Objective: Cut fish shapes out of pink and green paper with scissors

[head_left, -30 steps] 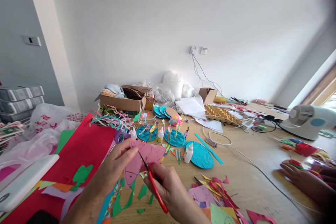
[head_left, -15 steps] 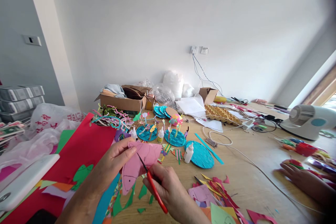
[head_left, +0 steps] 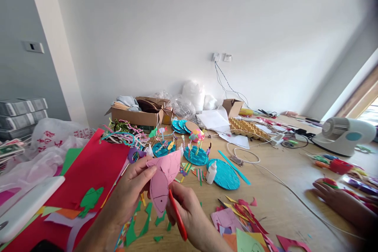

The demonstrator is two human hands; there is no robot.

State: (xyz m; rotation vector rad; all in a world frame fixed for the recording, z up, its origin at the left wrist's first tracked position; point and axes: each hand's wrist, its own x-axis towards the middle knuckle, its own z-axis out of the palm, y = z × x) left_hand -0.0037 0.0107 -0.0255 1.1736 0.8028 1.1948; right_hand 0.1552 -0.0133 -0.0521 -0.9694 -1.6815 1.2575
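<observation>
Pink paper (head_left: 160, 193) is pinched in my nearly closed left hand (head_left: 136, 179). My right hand (head_left: 189, 203) curls around the scissors (head_left: 178, 218), whose blades I can't see.

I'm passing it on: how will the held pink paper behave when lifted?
The pink paper is likely light, since the left hand pinches it near one corner. Its thin look suggests it would bend easily and might crease if squeezed.

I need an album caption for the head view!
Left hand holds pink paper, right hand red-handled scissors, above a table of paper scraps.
</observation>
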